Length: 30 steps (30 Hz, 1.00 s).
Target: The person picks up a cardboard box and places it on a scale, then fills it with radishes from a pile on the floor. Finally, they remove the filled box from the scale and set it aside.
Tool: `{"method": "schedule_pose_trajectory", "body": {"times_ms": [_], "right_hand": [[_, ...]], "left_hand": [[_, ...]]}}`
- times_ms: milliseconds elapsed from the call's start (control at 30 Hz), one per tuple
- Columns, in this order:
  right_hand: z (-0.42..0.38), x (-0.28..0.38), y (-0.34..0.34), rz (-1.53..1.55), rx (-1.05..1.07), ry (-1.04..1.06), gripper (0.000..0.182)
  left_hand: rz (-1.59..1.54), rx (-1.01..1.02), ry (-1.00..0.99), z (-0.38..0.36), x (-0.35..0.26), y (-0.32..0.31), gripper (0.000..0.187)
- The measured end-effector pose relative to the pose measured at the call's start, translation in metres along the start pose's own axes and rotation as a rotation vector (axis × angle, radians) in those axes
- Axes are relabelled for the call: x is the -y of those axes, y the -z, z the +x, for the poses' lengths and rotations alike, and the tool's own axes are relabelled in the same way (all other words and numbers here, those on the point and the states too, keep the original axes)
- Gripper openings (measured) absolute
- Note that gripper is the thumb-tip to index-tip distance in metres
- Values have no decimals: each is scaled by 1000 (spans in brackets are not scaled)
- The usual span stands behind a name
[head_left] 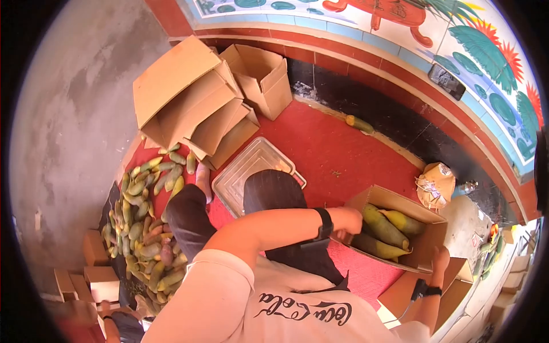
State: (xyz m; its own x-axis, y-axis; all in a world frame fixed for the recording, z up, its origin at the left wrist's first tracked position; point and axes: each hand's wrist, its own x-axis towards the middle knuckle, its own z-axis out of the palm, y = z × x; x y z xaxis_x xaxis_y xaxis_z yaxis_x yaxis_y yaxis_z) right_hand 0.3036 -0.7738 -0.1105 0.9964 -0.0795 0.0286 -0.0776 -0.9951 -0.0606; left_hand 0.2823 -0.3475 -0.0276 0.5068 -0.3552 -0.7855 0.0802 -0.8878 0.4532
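Long green vegetables with yellowish pointed ends, probably green radishes (384,226), lie in an open cardboard box (424,251) at my right. My left hand (347,222) reaches across and is curled at the box's left wall, its fingertips partly hidden. On the opposite side, my right hand (440,260) grips the upper edge of the right wall, fingers partly out of sight. Each wrist wears a black band. A large heap of smaller green and yellow vegetables (137,220), a few reddish, covers the floor to my left.
Empty cardboard boxes (177,86) stand by the wall ahead. A shallow plastic tray (260,143) lies on the red mat (326,154) before my knees. One loose vegetable (359,124) and a tan bag (437,183) are near the wall. Another person's arm (111,328) shows lower left.
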Motion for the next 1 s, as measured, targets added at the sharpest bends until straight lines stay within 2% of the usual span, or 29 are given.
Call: {"method": "schedule_pose_trajectory", "body": {"times_ms": [67, 200, 233, 267, 300, 367, 467, 567, 600, 633, 700, 733, 800, 833, 867, 900, 933, 967, 1000], "right_hand": [[-11, -9, 8, 208, 50, -109, 28], [38, -10, -5, 73, 46, 2, 27], [56, -7, 0, 72, 85, 15, 25], [80, 19, 21, -38, 105, 105, 24], [97, 19, 13, -97, 67, 178, 22], [126, 24, -4, -26, -130, 279, 20], [164, 73, 23, -91, -11, 264, 18], [171, 126, 64, -36, -10, 323, 17], [160, 149, 81, 73, -70, 375, 18], [148, 170, 92, 184, -130, 426, 19], [128, 203, 103, 253, -86, 495, 21], [121, 214, 105, 322, -36, 567, 23], [98, 238, 108, 449, 117, 555, 23], [75, 258, 122, 509, 167, 577, 23], [53, 274, 135, 550, 187, 588, 22], [34, 288, 145, 593, 213, 623, 22], [20, 300, 149, 581, 250, 638, 22], [12, 307, 141, 595, 199, 777, 22], [0, 317, 136, 628, 220, 775, 22]], "left_hand": [[68, 87, 70, 5, -3, -3, 34], [-53, -261, -188, -58, 31, 39, 36], [44, -332, -207, -84, 38, 49, 32], [-247, -441, -263, -140, 57, 55, 31], [-284, -444, -225, -167, 66, 58, 33], [-365, -544, -199, -215, 93, 55, 30], [-579, -715, -163, -264, 152, 26, 27], [-260, -896, 139, -295, 204, -11, 25], [-161, -954, 256, -300, 216, -28, 23], [-166, -958, 255, -304, 226, -44, 23], [57, -1120, 531, -304, 243, -74, 30], [46, -1120, 535, -300, 249, -88, 30], [251, -1322, 613, -295, 265, -111, 38], [212, -1322, 618, -291, 279, -122, 43], [170, -1377, 535, -289, 285, -128, 45], [123, -1353, 508, -289, 285, -132, 46], [211, -1337, 588, -290, 280, -135, 48], [212, -1355, 633, -291, 276, -138, 50], [199, -1358, 647, -292, 273, -140, 53]]}}
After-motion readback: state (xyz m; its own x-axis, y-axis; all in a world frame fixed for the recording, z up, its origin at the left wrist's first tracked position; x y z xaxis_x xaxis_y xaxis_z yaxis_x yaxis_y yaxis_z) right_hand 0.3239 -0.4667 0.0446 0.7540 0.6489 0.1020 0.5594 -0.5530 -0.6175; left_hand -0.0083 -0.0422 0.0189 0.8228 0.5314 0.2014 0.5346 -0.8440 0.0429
